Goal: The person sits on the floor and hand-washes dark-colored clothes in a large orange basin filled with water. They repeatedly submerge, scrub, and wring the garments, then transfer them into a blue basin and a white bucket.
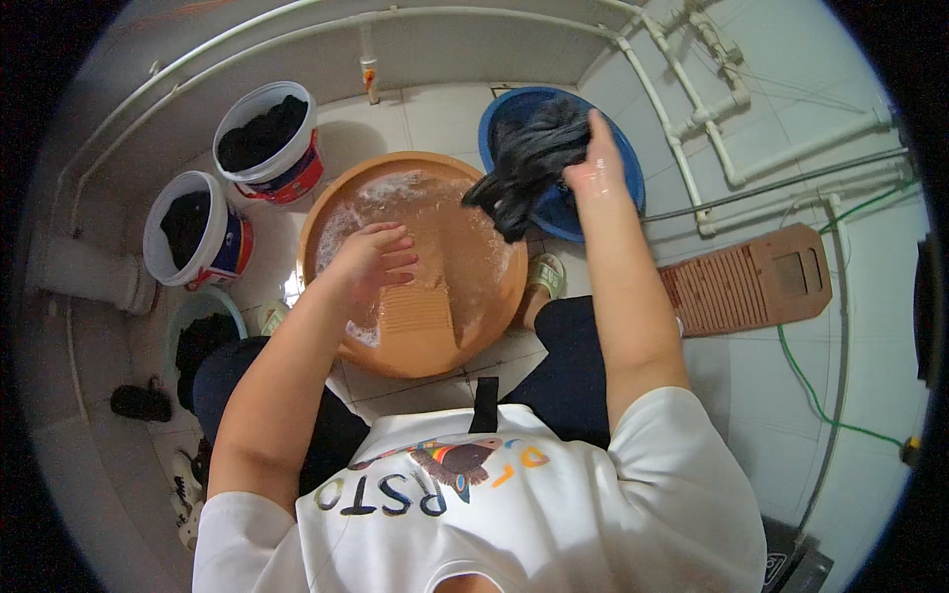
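My right hand [595, 166] grips a wet dark garment [539, 138] over the blue basin [638, 193]. Part of the cloth hangs past the basin's near left rim toward the round orange tub [321, 212]; the fingers behind it are partly hidden. Bare and with its fingers apart, my left hand [376, 262] hovers above the left side of the tub. Foamy, murky water fills that tub, and a ridged washboard surface [420, 314] shows at its near side.
Two white buckets [265, 143] [198, 232] with dark cloth stand at the left, near a pale green basin [219, 299]. A brown washboard [746, 282] leans at the right. White pipes [736, 168] run along the walls, and a green hose [806, 381] trails at the right.
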Tool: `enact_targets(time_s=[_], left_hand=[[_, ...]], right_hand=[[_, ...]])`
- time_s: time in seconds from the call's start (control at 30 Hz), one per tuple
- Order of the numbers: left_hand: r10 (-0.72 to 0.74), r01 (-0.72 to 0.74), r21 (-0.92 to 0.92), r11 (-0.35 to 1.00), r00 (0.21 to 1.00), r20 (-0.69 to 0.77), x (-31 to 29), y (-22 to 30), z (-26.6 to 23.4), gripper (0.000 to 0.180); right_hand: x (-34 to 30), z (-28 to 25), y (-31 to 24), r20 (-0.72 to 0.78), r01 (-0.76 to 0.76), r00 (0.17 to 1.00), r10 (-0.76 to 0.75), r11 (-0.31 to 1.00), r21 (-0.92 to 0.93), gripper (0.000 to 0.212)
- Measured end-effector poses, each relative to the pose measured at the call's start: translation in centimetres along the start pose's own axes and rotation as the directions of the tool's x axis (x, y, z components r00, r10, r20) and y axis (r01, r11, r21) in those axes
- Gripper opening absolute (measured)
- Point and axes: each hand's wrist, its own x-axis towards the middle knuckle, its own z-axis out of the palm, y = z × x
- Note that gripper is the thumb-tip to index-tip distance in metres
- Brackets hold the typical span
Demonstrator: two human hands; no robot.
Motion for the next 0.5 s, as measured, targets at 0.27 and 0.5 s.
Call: enact_targets(time_s=[0.27, 0.5], left_hand=[[0.056, -0.059, 0.074, 0.995, 0.997, 0.049, -1.0, 0.6, 1.0, 0.036], [0.081, -0.096, 0.25, 0.963, 0.994, 0.069, -1.8, 2.0, 2.7, 0.036]], right_hand=[[9.7, 0.4, -8.9, 0.101, 0.374, 0.927, -0.361, 0.906, -0.197, 0.059], [16.1, -2.0, -7.2, -0.046, 0.272, 0.941, -0.334, 0.833, -0.483, 0.048]])
